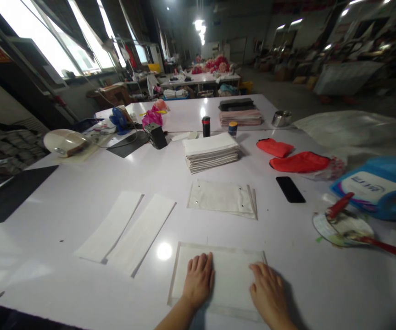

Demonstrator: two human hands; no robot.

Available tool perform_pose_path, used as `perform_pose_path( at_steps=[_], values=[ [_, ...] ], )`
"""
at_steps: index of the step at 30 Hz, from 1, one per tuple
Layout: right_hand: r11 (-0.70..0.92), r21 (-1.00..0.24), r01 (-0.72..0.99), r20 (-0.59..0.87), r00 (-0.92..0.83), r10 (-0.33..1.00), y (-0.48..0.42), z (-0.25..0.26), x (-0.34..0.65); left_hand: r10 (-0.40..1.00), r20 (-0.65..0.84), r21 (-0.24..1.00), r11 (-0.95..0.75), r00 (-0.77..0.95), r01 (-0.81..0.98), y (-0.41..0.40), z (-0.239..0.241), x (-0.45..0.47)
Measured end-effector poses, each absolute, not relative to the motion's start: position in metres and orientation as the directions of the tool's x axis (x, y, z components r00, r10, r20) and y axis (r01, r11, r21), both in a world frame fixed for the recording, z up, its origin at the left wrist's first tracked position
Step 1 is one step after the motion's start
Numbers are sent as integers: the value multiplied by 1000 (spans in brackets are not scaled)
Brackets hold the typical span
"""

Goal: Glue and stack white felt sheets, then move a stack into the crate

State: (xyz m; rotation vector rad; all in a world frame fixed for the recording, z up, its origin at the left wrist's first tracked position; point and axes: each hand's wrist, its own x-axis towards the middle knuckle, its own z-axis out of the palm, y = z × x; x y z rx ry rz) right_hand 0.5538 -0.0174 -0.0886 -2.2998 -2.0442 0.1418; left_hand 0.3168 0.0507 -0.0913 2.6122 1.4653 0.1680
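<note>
A whitish rectangular sheet with a translucent border [231, 275] lies flat at the table's near edge. My left hand [198, 279] rests palm-down on its left half, fingers stretched out. On the right side of the sheet, my right hand [268, 291] touches the surface with fingers slightly bent and apart; nothing shows in its grasp. Just beyond lies a small stack of off-white rectangular pieces [220, 198] with dark dots near the corners. To the left are two long white strips [113, 224], [146, 231] with grey edges, set at a slant.
Farther back stands a thick pile of folded white pieces [211, 149]. At right are a black phone [290, 189], red sleeves [299, 162], a blue jug [373, 183] and a dish with red-handled tools [344, 227]. A black sheet [15, 192] covers the left edge.
</note>
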Motion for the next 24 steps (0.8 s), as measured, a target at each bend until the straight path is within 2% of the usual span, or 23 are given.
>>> perform_pose_path(
  at_steps=[3,6,8,13,20,22,24],
  values=[
    [131,-226,965,66,-119,991,3,-95,517,806,116,109,-591,580,799,55,-95,314],
    [311,-272,911,103,-294,950,11,-104,506,757,157,53,-647,634,760,60,-93,311],
    [304,-263,916,104,-286,953,9,-108,517,744,155,27,-661,651,750,63,-90,306],
    [134,-202,970,165,-101,981,2,-114,556,788,126,-13,-606,603,795,66,-83,293],
    [165,-154,974,282,-117,952,3,-137,561,765,214,-128,-594,607,794,72,-88,291],
    [167,-180,969,310,-105,945,13,-138,567,746,234,-188,-594,623,782,75,-98,288],
    [115,-303,946,255,-36,966,39,-129,581,720,257,-237,-600,644,764,77,-113,285]
  ],
)
